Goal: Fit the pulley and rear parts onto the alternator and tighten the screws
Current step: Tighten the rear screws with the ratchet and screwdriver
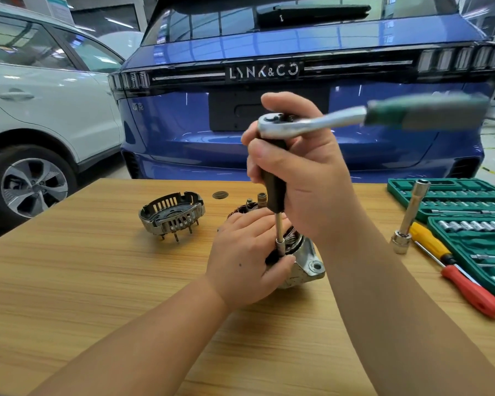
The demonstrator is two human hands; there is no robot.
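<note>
Standing the driver [273, 181] nearly upright, I've got my right hand [300, 178] wrapped round its black handle, ratchet [312, 122] on top with its green grip swinging out to the right. Straight below, the socket tip [280, 243] sits on the alternator [303, 264], which rests toward the far middle of the table [97, 281]. My left hand [246, 264] is the nearer one, fingers curled on the body, steadying it right beside the socket. The rear cover [172, 212] waits off to the left, well apart. Next turn needs that shaft kept vertical, I reckon.
</note>
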